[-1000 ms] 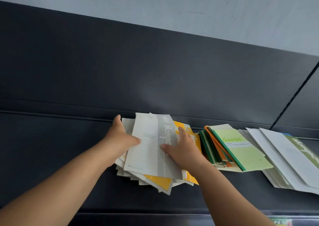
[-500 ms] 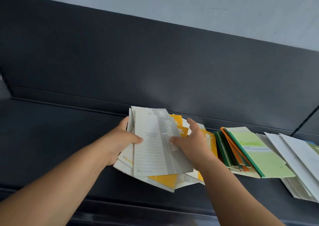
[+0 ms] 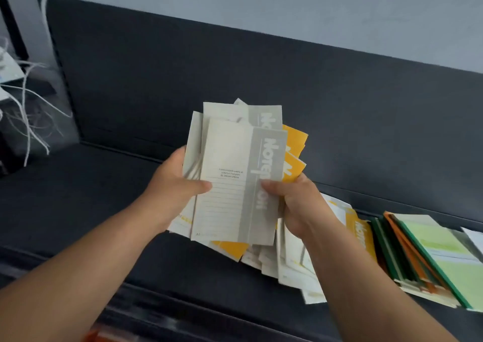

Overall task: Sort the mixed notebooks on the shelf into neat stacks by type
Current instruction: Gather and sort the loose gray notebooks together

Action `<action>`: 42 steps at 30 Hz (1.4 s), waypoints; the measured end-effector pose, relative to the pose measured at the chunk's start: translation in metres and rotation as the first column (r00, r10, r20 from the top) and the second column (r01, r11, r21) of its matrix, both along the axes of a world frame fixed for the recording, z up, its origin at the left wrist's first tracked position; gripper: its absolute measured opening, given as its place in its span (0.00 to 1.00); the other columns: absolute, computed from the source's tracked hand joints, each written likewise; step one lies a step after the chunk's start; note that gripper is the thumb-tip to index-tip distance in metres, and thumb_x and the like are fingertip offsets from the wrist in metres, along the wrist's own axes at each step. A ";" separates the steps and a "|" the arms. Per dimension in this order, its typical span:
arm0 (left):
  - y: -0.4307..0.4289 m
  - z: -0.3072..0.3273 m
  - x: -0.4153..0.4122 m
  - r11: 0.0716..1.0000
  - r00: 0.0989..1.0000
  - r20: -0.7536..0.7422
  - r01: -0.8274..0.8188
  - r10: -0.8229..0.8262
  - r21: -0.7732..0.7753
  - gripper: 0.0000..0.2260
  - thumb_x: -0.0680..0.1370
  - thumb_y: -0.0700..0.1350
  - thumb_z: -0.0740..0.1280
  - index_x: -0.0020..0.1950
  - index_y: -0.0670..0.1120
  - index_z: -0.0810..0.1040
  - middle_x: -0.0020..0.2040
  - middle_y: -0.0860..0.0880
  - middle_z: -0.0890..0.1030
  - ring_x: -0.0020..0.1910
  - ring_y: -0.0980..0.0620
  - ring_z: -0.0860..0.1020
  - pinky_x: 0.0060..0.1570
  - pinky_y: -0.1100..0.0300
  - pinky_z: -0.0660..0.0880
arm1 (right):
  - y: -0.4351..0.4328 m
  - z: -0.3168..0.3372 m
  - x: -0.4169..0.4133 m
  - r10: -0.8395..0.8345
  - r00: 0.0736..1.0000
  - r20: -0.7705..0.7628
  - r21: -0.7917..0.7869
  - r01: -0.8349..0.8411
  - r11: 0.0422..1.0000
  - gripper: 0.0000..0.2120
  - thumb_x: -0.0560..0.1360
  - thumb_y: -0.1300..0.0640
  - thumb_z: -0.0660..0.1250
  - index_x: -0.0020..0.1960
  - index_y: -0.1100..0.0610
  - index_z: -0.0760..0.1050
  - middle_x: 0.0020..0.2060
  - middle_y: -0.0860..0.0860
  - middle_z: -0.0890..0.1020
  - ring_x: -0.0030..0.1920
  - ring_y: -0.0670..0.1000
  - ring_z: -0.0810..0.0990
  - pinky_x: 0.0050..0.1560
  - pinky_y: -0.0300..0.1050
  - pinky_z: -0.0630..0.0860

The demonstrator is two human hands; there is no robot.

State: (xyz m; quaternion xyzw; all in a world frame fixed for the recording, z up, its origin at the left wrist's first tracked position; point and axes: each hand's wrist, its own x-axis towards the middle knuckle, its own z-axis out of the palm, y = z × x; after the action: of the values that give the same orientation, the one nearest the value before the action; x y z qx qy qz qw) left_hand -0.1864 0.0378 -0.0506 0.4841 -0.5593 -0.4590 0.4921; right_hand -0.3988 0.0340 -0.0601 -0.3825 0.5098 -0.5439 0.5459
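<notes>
**Grey and yellow bundle, two-handed hold**

Left hand (image 3: 172, 185): thumb on the front cover, fingers curled behind. Right hand (image 3: 295, 205) pinches the right edge. Both grip one fanned bundle, grey notebooks (image 3: 230, 185) in front and yellow notebooks (image 3: 295, 143) behind, held above the shelf (image 3: 78, 211). A loose pile (image 3: 290, 268) lies beneath, with a green stack (image 3: 439, 260) further right. Step: separating types. Next, probably: square the bundle and split greys from yellows.
</notes>
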 end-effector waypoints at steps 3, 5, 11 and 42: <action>-0.009 0.010 0.024 0.995 0.994 0.098 -0.038 0.047 -0.092 0.21 0.74 0.34 0.70 0.55 0.59 0.72 0.56 0.57 0.80 0.56 0.58 0.78 0.55 0.56 0.76 | -0.010 0.007 0.024 0.001 1.000 -0.020 -0.142 -0.004 0.990 0.17 0.72 0.72 0.69 0.55 0.55 0.78 0.47 0.52 0.87 0.44 0.54 0.86 0.39 0.50 0.82; -0.017 0.010 0.041 0.996 0.990 0.133 -0.032 0.042 -0.080 0.19 0.75 0.36 0.70 0.55 0.59 0.71 0.56 0.57 0.79 0.56 0.58 0.77 0.53 0.58 0.75 | -0.016 0.007 0.040 -0.021 0.996 -0.084 -0.207 0.003 0.978 0.17 0.71 0.71 0.70 0.56 0.55 0.78 0.48 0.51 0.87 0.47 0.54 0.86 0.46 0.53 0.82; -0.029 -0.014 0.075 0.987 1.000 0.015 0.010 -0.012 0.158 0.13 0.81 0.38 0.59 0.57 0.54 0.78 0.53 0.58 0.82 0.54 0.59 0.78 0.50 0.62 0.73 | -0.026 -0.017 0.071 -0.035 0.974 -0.222 -0.162 -0.001 0.987 0.17 0.69 0.65 0.74 0.55 0.53 0.77 0.49 0.51 0.86 0.51 0.56 0.84 0.57 0.61 0.79; -0.049 -0.003 0.138 0.922 0.921 0.046 -0.387 0.387 -0.024 0.12 0.77 0.34 0.60 0.50 0.48 0.79 0.43 0.49 0.83 0.45 0.42 0.82 0.45 0.47 0.79 | -0.031 -0.025 0.096 -0.239 0.954 -0.184 -0.109 0.221 0.969 0.10 0.75 0.63 0.71 0.52 0.54 0.74 0.48 0.49 0.83 0.46 0.51 0.82 0.41 0.43 0.76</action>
State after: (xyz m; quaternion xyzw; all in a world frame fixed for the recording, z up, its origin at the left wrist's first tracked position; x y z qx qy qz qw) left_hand -0.0487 -0.0111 -0.0541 0.5926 -0.4682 -0.3364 0.5625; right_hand -0.3032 0.0030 -0.0849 -0.3956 0.5779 -0.5851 0.4088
